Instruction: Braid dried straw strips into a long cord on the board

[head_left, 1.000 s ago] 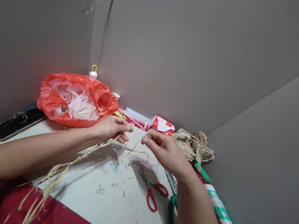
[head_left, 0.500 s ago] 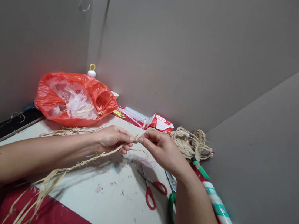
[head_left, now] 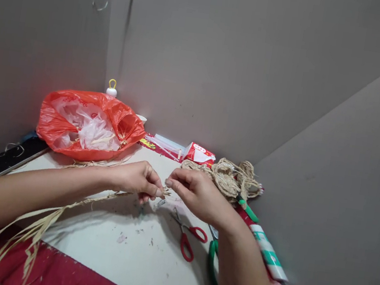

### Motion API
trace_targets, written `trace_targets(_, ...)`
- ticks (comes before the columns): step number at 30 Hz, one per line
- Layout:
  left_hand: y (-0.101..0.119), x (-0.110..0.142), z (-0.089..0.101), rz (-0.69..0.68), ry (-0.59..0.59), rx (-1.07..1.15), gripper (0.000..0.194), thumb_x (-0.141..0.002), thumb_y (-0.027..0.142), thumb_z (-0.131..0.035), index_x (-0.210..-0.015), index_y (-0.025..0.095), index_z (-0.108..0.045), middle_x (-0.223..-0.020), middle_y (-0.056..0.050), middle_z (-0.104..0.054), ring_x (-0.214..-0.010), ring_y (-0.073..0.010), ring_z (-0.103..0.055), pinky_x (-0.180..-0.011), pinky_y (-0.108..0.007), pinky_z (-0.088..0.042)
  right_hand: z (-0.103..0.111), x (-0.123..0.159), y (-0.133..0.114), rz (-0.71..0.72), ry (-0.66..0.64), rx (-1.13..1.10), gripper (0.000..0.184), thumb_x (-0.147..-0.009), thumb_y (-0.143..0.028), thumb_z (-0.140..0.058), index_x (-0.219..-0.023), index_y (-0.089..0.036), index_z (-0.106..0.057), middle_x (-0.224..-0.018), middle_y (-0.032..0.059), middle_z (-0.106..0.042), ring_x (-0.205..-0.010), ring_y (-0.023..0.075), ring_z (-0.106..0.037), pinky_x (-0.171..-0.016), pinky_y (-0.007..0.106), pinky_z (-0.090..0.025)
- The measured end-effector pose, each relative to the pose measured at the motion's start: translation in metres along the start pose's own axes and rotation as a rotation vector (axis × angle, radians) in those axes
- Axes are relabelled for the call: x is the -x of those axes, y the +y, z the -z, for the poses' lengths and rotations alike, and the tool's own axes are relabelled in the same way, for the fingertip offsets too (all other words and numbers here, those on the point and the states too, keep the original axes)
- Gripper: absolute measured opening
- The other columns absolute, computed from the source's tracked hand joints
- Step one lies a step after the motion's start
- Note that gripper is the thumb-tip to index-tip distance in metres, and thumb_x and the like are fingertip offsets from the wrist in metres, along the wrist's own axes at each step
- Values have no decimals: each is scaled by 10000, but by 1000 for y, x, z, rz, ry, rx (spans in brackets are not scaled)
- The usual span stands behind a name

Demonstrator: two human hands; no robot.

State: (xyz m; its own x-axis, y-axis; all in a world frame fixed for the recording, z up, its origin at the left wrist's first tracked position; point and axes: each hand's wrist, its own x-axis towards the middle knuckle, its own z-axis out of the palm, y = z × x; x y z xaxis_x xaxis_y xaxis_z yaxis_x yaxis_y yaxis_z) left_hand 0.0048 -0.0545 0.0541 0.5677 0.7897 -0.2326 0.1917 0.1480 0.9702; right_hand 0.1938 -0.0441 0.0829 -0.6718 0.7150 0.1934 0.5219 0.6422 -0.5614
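A pale twisted raffia cord [head_left: 98, 199] runs from my left hand [head_left: 141, 180] down to the lower left, where its loose strands fan out past the white board's edge. The left thumb and fingers pinch the cord close to its short frayed end. My right hand [head_left: 193, 189] is closed in a pinch at that same end, thumb and forefinger together on a thin fibre. The two hands are almost touching. Below them, red-handled scissors [head_left: 187, 237] lie partly spread on the white board [head_left: 113, 245].
At the back left sits a red plastic bag [head_left: 68, 143] with white plastic inside, beside a black phone [head_left: 9, 158]. Coiled twine [head_left: 227, 179], a red tissue packet [head_left: 198, 154], green-handled cutters [head_left: 249, 210] and a green-and-white roll [head_left: 269, 253] line the back and right. Grey walls enclose the table.
Both hands have lowered slightly, and the cord's frayed end now points to the right out of the left fingers. The camera view has shifted a little to the right.
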Motion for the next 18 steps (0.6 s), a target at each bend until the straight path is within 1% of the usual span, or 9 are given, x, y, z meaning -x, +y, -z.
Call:
trace_targets(2, -1, 2, 0, -25, -59, 13, 246, -670, 367, -736, -706, 128, -690, -513, 19, -563, -442, -76, -514, -467, -202, -446, -1, -1, 1, -8, -38, -67, 255, -852, -243, -489, -610, -184, -540, -571, -21, -487, -543, 114, -408, -524, 240, -320)
trace_targets(4, -3, 3, 0, -73, -64, 59, 264, -676, 384, -734, -731, 129, -692, -552, 11, -579, -461, -80, -527, -479, -206, -456, 0, -3, 5, -37, -54, -145, 250, -856, -266, -488, -630, -180, -552, -591, -18, -494, -558, 116, -417, -534, 240, -329)
trace_targets(9, -5, 3, 0, -214, 87, 228, 275, -691, 368, -738, -757, 109, -677, -592, 2, -592, -502, -65, -537, -520, -196, -460, -1, -6, 18, -35, 0, -281, 244, -871, -306, -477, -688, -181, -577, -649, -5, -536, -620, 128, -458, -592, 247, -367)
trace_targets(13, -4, 1, 1, -226, 110, 370, 289, -646, 344, -778, -748, 105, -651, -616, 0, -603, -517, -67, -544, -531, -209, -474, -7, -9, 22, -47, 29, -380, 229, -874, -317, -474, -720, -185, -579, -683, 0, -555, -650, 135, -481, -628, 255, -382)
trace_targets(16, -3, 1, 2, -245, 130, 362, 271, -664, 327, -767, -737, 100, -637, -620, -6, -615, -510, -68, -556, -531, -206, -475, -10, -11, 20, -50, 44, -373, 232, -874, -319, -469, -708, -188, -565, -641, -18, -502, -600, 123, -435, -591, 244, -356)
trace_targets(18, -3, 1, 1, -283, 200, 333, 272, -680, 336, -750, -733, 101, -624, -634, -10, -623, -499, -71, -564, -518, -206, -471, -11, -11, 18, -57, 63, -332, 244, -879, -317, -455, -689, -192, -544, -593, -36, -438, -554, 115, -387, -549, 236, -323)
